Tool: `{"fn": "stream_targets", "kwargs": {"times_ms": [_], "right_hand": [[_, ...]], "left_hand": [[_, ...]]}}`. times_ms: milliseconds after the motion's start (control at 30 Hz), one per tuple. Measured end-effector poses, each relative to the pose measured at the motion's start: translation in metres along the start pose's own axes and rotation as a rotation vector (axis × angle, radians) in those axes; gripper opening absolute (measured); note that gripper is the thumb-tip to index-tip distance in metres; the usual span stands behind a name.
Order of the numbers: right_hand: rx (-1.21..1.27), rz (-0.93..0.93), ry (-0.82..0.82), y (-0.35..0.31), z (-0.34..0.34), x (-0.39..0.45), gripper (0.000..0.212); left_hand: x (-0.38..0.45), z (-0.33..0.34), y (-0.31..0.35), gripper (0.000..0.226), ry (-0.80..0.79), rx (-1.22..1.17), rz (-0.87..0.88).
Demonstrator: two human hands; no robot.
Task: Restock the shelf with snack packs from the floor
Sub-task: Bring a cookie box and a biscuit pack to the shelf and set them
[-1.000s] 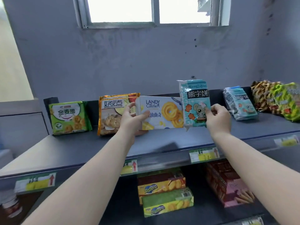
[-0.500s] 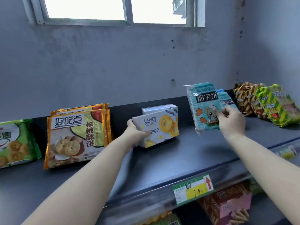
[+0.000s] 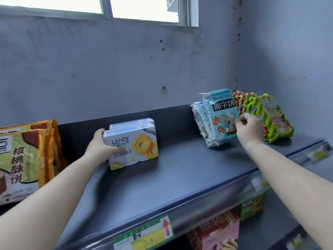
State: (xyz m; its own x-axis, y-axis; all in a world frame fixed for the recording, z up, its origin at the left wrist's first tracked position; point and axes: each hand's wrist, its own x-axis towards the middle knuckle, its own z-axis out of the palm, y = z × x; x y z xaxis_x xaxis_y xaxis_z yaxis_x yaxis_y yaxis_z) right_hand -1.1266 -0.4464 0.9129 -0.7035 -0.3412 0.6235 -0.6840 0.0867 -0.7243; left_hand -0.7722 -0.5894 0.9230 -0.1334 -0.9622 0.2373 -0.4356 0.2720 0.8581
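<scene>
Since half a second ago, the left hand (image 3: pixel 100 148) has set the white cookie box (image 3: pixel 132 146) down upright on the shelf (image 3: pixel 180 170), directly in front of a matching box (image 3: pixel 131 122), and the right hand (image 3: pixel 247 128) has brought the teal biscuit pack (image 3: pixel 220 116) against an identical pack (image 3: pixel 199 120). Both hands still grip their items, so placement looks nearly complete. The box is rigid and square-edged; the pack is soft, glossy and leaning back
</scene>
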Motion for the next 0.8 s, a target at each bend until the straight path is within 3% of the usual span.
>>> {"fn": "stream_targets", "kwargs": {"times_ms": [267, 467, 700, 800], "right_hand": [[0.012, -0.044, -0.089, 0.026, 0.002, 0.031, 0.02], [-0.206, 0.003, -0.296, 0.037, -0.001, 0.032, 0.02], [-0.323, -0.231, -0.135, 0.019, -0.008, 0.019, 0.041], [-0.302, -0.257, -0.264, 0.009, -0.005, 0.011, 0.04]], "left_hand": [[0.001, 0.014, 0.001, 0.084, 0.066, 0.017, -0.001], [-0.004, 0.018, 0.005, 0.091, 0.135, 0.066, 0.002], [-0.027, 0.016, 0.02, 0.088, 0.259, 0.334, 0.023], [-0.043, 0.013, 0.025, 0.08, 0.258, 0.43, 0.035]]}}
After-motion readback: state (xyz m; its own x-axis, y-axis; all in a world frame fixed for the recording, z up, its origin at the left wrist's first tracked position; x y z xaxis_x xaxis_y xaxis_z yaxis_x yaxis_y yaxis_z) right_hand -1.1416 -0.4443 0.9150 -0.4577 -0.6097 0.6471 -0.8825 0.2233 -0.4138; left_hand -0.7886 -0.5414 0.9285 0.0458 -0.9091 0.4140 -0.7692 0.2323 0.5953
